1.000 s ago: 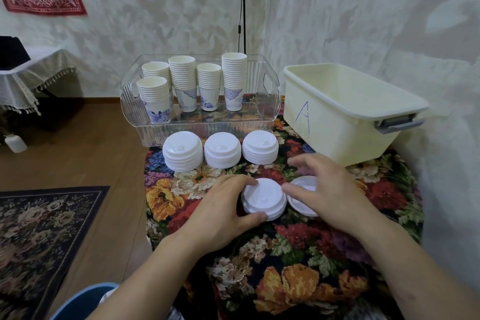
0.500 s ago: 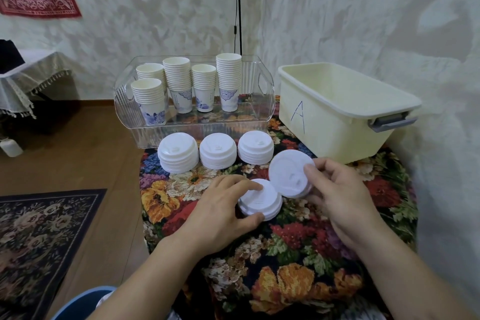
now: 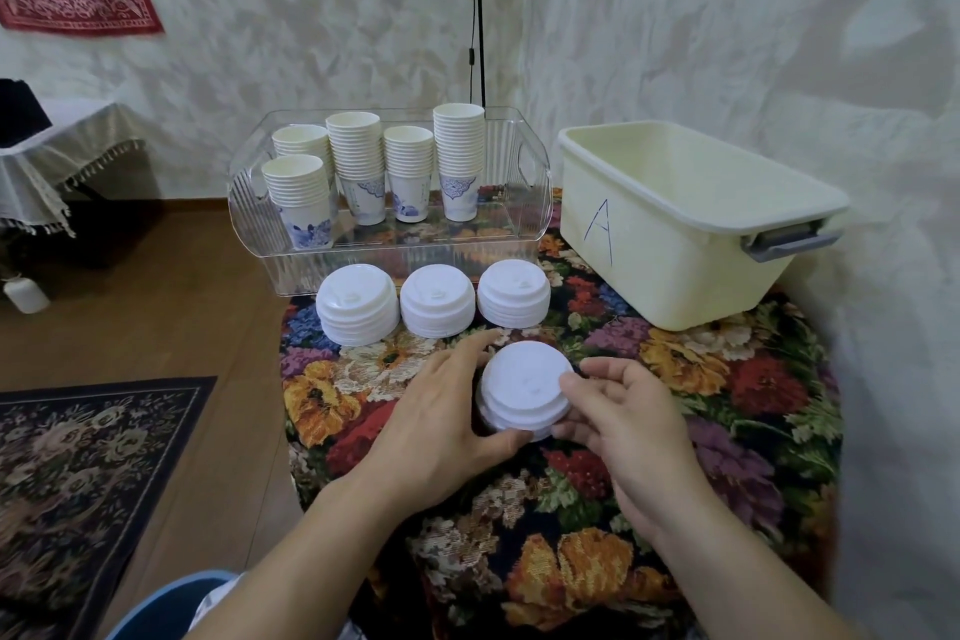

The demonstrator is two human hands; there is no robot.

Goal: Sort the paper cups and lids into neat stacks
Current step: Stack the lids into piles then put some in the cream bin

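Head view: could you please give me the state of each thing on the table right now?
Near lid stack: on the cloth, held between both hands.
Left hand: curled round the stack's left side.
Right hand: fingers pinch the top lid's right edge.
Three lid stacks: upright, in a row, untouched.
Cup stacks: nested, upright in the clear tray.
Cream bin: open, no lid; inside not visible.

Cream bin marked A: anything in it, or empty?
Looks empty as far as visible: the cream bin shows only bare inner walls past its rim. The near wall hides its floor, so something lying flat there cannot be ruled out.
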